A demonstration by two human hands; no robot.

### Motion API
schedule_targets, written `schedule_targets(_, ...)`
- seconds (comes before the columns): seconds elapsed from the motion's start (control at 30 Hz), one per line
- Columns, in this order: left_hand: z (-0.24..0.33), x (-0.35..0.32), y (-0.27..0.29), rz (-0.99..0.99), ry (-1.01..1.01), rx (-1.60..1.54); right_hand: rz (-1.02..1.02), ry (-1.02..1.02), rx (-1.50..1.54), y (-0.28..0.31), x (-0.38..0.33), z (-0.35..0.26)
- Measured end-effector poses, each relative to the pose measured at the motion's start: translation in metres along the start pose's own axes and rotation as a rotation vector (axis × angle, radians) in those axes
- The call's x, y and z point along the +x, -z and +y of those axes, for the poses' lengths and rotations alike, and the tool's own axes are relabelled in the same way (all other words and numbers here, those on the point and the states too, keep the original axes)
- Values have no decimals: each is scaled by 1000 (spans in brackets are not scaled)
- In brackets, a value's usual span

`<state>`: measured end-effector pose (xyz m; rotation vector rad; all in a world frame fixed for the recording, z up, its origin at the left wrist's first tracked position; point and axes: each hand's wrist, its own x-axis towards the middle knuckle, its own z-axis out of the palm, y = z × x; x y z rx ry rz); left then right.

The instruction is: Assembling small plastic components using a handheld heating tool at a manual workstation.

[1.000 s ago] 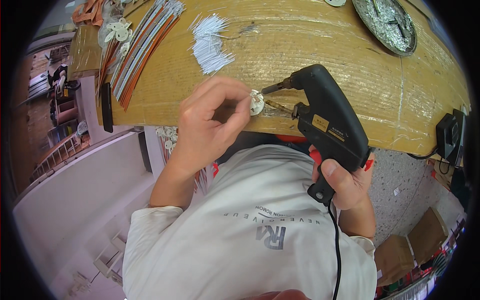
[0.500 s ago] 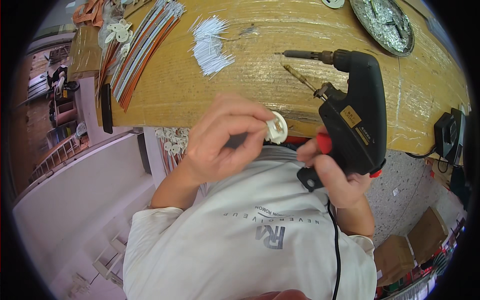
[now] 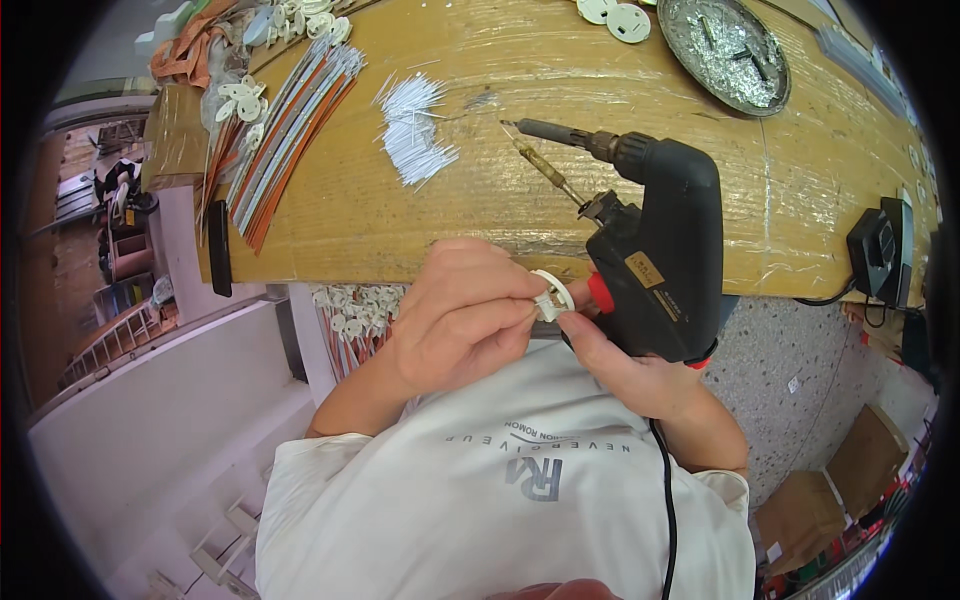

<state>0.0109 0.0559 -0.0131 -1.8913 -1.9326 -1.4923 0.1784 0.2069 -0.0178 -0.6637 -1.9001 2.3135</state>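
Hands are met just off the bench edge [image 3: 480,272]: small white disc [image 3: 551,297] is pinched by left hand [image 3: 455,320]; black soldering gun [image 3: 655,265] is gripped by right hand [image 3: 625,365], its tip over bare benchtop.

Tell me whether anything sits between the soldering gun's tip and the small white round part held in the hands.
Nothing visible blocks it. The small white round part is pinched by the left hand, touched by the right hand fingertip. The soldering gun tip points away over the wooden bench.
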Motion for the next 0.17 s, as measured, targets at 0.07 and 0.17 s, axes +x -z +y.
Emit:
schedule_targets(0.07, 1, 0, 1, -14, -16, 7, 122, 90, 42, -3, 0, 12)
schedule_targets(0.17, 4, -1, 1, -13, -45, 66, 233, 424, -166, -4, 9, 12)
